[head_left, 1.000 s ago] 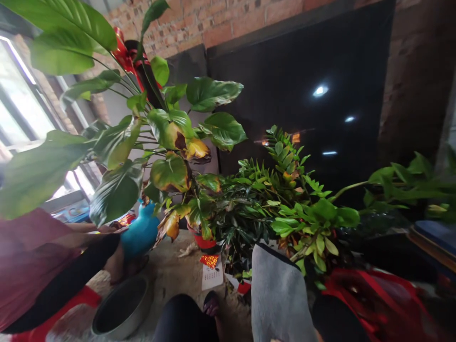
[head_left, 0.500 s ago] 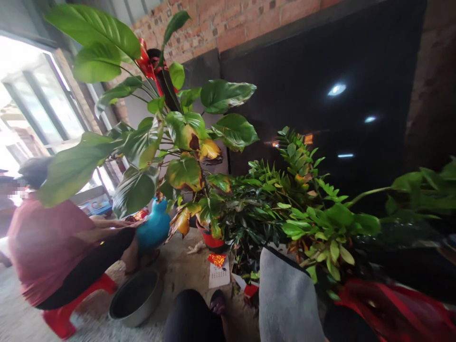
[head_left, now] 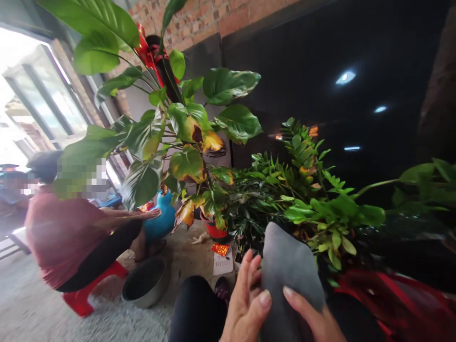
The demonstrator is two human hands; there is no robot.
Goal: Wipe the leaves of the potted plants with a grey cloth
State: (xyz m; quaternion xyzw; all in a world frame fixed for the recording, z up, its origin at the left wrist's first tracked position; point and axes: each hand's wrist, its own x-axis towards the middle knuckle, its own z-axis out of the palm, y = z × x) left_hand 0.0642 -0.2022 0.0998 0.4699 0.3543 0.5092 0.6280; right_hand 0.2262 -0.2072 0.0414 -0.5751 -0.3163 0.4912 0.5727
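Left hand (head_left: 245,304) and right hand (head_left: 313,318) hold a grey cloth (head_left: 288,266), fingers clamped on it. Reaching the leafy plant (head_left: 302,209) just beyond likely calls for extending forward.

— Floor (head_left: 188,259), far part: what stands on it?
— Bare, pale concrete. Red pot (head_left: 215,232) at centre. Card (head_left: 223,261) just near of it. Blue pot (head_left: 161,222) left of the red one.
— Near left?
— Grey rug (head_left: 32,311). Metal bowl (head_left: 146,284), upright, where rug meets bare floor. Red stool (head_left: 89,293) left of the bowl, a person seated on it.
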